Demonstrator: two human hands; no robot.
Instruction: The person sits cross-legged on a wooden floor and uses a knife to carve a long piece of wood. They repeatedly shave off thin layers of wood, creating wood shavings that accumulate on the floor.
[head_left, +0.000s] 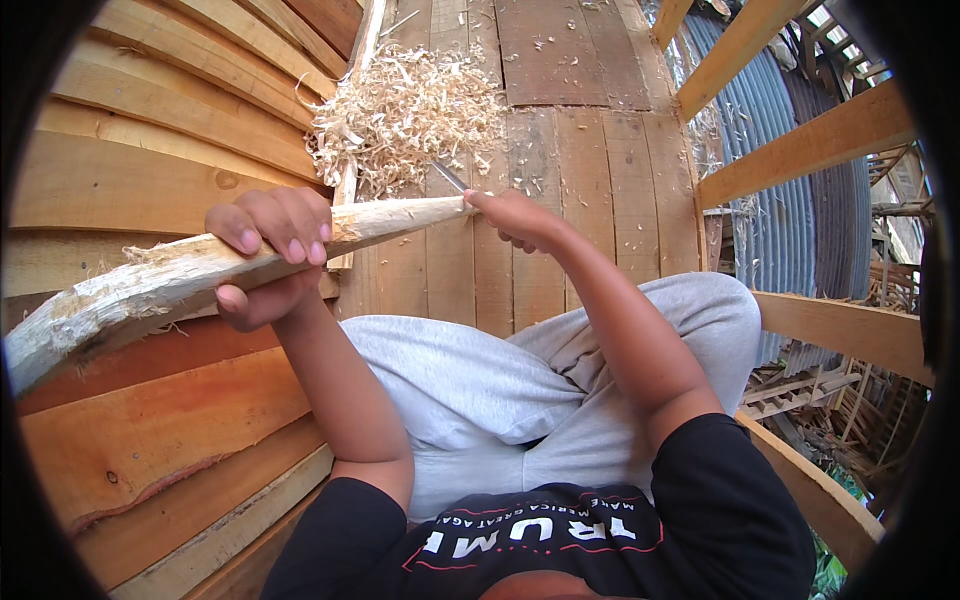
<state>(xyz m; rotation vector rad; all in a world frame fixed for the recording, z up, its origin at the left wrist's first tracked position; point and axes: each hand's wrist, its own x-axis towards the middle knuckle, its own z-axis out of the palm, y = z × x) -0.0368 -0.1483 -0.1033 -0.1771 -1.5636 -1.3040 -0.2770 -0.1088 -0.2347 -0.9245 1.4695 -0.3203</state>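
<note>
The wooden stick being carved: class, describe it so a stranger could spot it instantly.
Start at the stack of broad orange-brown planks on the left. Lying across them, gripped by the left hand, is the wooden stick, its tapered tip meeting the right hand. Unlike the flat sawn planks, it is pale, rounded and roughly shaved, with frayed fibres.

Pale cream stick (pixel 200 270), blond shavings (pixel 405 110), orange-brown planks (pixel 150 420), light grey trousers (pixel 480 390), black shirt (pixel 700 520)

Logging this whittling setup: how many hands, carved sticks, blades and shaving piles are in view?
Bare hands: 2, left hand and right hand
Pale, rough-carved wooden stick: 1
Thin metal blade: 1
Pile of pale curled wood shavings: 1
Total: 5
</note>
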